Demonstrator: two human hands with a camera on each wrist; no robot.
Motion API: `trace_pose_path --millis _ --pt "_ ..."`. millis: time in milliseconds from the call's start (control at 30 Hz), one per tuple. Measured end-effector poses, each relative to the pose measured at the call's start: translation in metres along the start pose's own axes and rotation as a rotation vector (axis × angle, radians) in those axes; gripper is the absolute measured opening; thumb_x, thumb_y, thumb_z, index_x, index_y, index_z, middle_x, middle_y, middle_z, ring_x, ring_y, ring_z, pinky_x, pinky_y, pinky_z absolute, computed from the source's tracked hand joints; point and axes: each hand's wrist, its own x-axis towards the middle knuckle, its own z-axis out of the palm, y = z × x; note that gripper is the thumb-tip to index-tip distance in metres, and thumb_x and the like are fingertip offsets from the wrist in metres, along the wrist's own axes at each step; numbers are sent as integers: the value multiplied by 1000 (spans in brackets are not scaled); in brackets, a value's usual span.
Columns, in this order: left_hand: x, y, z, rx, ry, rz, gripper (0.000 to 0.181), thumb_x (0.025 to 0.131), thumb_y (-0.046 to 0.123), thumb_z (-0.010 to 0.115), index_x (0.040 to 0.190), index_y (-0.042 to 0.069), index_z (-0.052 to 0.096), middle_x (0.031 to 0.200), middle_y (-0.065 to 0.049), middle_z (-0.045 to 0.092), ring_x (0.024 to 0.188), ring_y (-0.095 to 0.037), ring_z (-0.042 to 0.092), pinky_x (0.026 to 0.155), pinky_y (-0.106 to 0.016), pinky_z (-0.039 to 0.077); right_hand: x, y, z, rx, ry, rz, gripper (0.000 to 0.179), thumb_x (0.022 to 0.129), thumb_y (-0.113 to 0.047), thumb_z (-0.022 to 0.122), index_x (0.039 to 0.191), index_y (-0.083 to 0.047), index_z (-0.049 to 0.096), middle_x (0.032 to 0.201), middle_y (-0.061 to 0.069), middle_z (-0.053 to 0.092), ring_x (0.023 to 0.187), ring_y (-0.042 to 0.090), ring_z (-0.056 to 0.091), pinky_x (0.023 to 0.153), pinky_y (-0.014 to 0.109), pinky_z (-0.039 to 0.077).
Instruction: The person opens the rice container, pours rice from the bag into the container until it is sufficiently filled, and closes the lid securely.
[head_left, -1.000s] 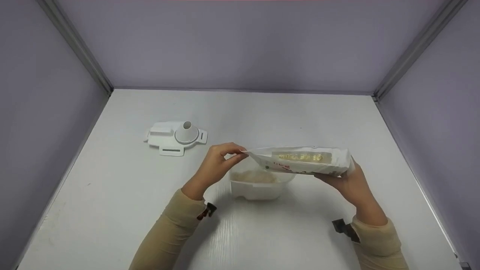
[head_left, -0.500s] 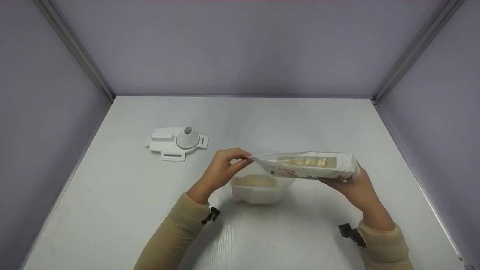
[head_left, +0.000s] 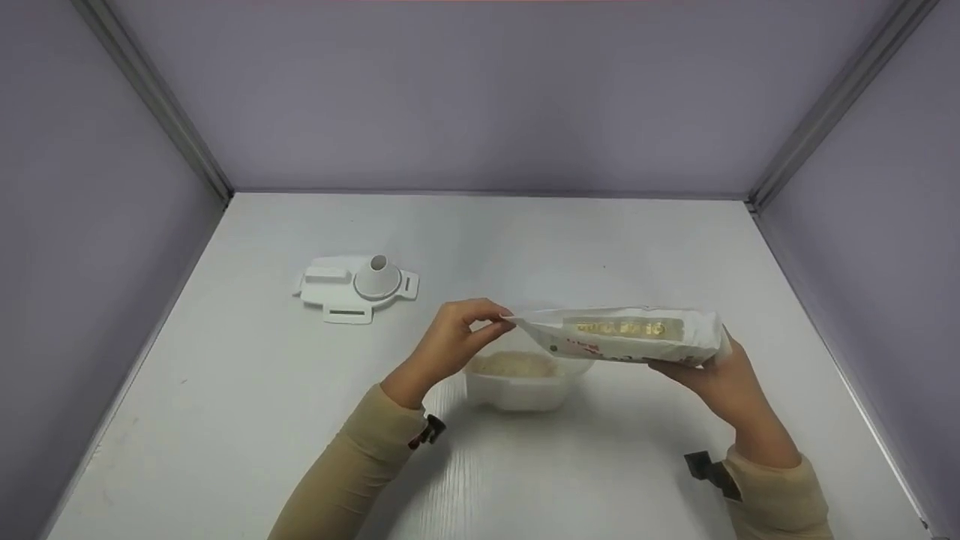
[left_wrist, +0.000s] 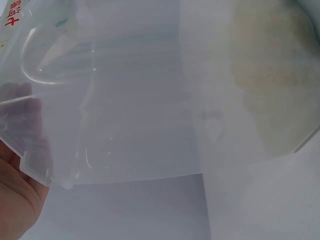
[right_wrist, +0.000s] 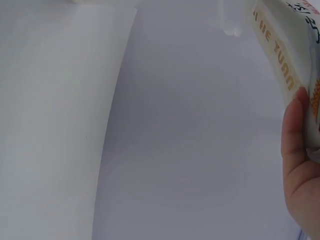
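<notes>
The purple-grey walls (head_left: 480,97) and the white table (head_left: 225,412) they enclose sit slightly lower in the head view than a second ago, as if the camera had tipped a little. Grey metal posts (head_left: 150,97) run up the two back corners, and the tabletop meets the walls along straight edges. The white bag (head_left: 630,334) has shifted slightly to the right since then, both hands going with it; it is tilted over nearly level, its narrow end to the left, above the right part of the translucent container (head_left: 517,396). That container has stayed at its place on the table, and the white lid-like part (head_left: 349,289), with its cone-shaped spout, lies unmoved, well apart to the left. The right hand (head_left: 727,382) is clamped round the bag's broad end, thumb along the near side; the left hand (head_left: 461,337) pinches the tip of the narrow end, finger and thumb together on it, the same grip as before. The pale grain (head_left: 517,365) inside the container looks much as it did, though the bag hides some. Smallest are a few dark specks (head_left: 184,382) on the tabletop
</notes>
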Motion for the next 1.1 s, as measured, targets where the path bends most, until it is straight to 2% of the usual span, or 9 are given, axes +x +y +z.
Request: trace_pose_path --millis 267,467,600,833,1100 --pt "1 -3 1 14 -17 -9 11 87 13 65 95 7 71 91 0 69 86 -12 62 76 -29 51 -1 1 -2 -63 4 15 62 75 -23 79 128 -13 49 119 -4 57 109 -4 48 83 18 42" --pt "1 -3 2 15 -21 2 11 88 12 65 95 7 72 91 0 69 85 -12 62 75 -29 51 -1 0 -4 -75 5 0 63 75 -22 79 128 -11 48 118 -2 57 108 -3 48 82 18 43" --pt "1 -3 2 20 -22 -1 12 88 13 65 95 7 72 91 0 69 85 -12 62 75 -30 51 -1 -1 -4 -79 8 -18 65 75 -20 79 130 -10 46 118 -2 57 107 -3 49 80 18 44" --pt "0 -4 2 11 -22 1 12 88 13 65 93 5 72 91 0 69 85 -12 62 76 -30 50 2 1 -3 13 25 -59 65 71 -2 80 128 -9 49 116 -7 58 106 3 53 80 17 44" --pt "0 -3 2 11 -16 0 13 88 15 65 94 7 72 91 0 69 85 -14 62 75 -31 50 1 0 -2 -13 19 -50 65 72 -2 79 129 -7 47 117 -8 57 107 0 51 81 16 44"
